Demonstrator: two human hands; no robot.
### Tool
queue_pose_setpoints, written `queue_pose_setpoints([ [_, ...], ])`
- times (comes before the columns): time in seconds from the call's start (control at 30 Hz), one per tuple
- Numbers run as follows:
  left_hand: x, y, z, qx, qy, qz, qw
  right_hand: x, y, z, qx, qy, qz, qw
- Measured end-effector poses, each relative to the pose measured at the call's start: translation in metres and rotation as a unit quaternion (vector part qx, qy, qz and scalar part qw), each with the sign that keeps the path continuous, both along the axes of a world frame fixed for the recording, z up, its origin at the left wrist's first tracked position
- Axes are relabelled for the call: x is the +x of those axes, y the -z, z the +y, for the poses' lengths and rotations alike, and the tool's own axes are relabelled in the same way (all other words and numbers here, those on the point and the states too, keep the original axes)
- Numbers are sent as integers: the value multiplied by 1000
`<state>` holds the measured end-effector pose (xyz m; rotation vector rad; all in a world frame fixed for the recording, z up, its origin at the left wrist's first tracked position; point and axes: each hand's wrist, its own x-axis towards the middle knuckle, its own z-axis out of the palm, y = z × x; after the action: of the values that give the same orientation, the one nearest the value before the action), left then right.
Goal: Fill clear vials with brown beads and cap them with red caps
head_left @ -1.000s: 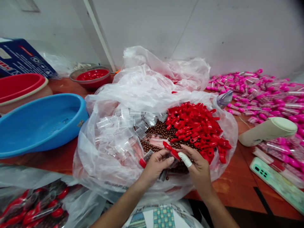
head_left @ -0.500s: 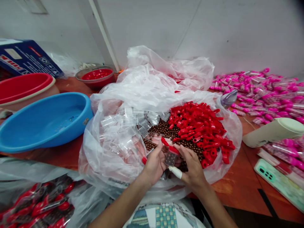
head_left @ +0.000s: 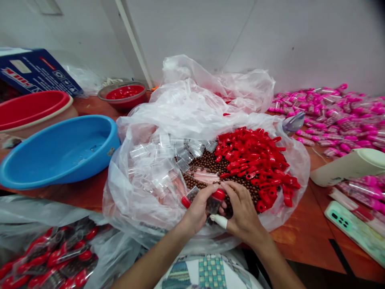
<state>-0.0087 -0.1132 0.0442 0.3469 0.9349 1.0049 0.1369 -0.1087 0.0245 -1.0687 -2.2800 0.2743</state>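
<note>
a small clear tube (head_left: 213, 206) with a red cap (head_left: 219, 194) is between the hands, over brown beads (head_left: 207, 159). the left hand (head_left: 197, 211) pinches its side; the right hand (head_left: 245, 212) curls around the other, its white-wrapped thumb (head_left: 219, 220) low. even, in-line pressure on the cap would probably suit best, sparing the thin wall. beyond lie red pieces (head_left: 254, 154), clear tubes (head_left: 156, 160) and a plastic bag (head_left: 183, 108) on the tabletop (head_left: 296, 233).

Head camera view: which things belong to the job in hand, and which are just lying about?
Seem part of the job:
- red-and-clear container, between the left hand and right hand
- brown beads
- red plastic pieces
- clear plastic pieces
- plastic bag around these

Seem just lying about:
- phone
- pale cylinder
- blue basin
- blue carton
</note>
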Motion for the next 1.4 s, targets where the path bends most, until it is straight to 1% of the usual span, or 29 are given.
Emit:
queue_pose_setpoints([
  [0.07,2,1,-1,3,1,28,1000,0,-2,1,8,-9,-21,1000],
  [0.13,3,2,-2,9,-1,42,999,0,-1,3,31,-15,-31,999],
  [0.23,5,3,-5,16,-7,44,999,2,1,4,74,-32,-41,996],
  [0.3,5,3,-6,18,-8,41,999,4,0,4,85,-42,-47,994],
  [0.4,6,3,-8,13,-22,43,999,3,-1,2,60,-42,-51,996],
  [0.53,7,6,-8,17,-79,59,995,-2,-1,0,32,-37,-52,997],
  [0.6,7,8,-8,28,-66,63,995,-3,1,1,34,-29,-45,998],
  [0.73,6,10,-8,35,-2,87,996,-4,3,4,29,-21,-31,999],
  [0.87,10,9,-10,56,-2,120,991,-4,5,3,36,-34,-18,999],
  [1.0,15,7,-15,62,-9,119,991,-5,12,1,64,-44,25,997],
  [1.07,12,4,-17,69,8,124,990,-6,15,0,74,-44,42,995],
  [1.1,8,1,-17,90,27,147,985,-7,16,0,76,-42,45,995],
  [1.17,-6,-6,-12,158,65,218,961,-10,15,0,65,-35,38,997],
  [1.2,-16,-10,-8,207,78,272,937,-11,14,-1,53,-32,31,998],
  [1.23,-28,-12,-1,240,78,311,916,-13,13,-1,36,-33,20,999],
  [1.27,-42,-14,7,258,71,338,902,-15,11,-2,18,-36,7,999],
  [1.3,-56,-14,16,300,78,438,844,-18,10,-3,0,-40,-6,999],
  [1.33,-70,-12,27,326,80,543,770,-20,9,-5,-14,-44,-19,999],
  [1.37,-84,-8,37,338,84,626,698,-22,9,-7,-26,-48,-31,998],
  [1.4,-95,-4,48,347,108,681,636,-25,10,-9,-34,-50,-43,997],
])
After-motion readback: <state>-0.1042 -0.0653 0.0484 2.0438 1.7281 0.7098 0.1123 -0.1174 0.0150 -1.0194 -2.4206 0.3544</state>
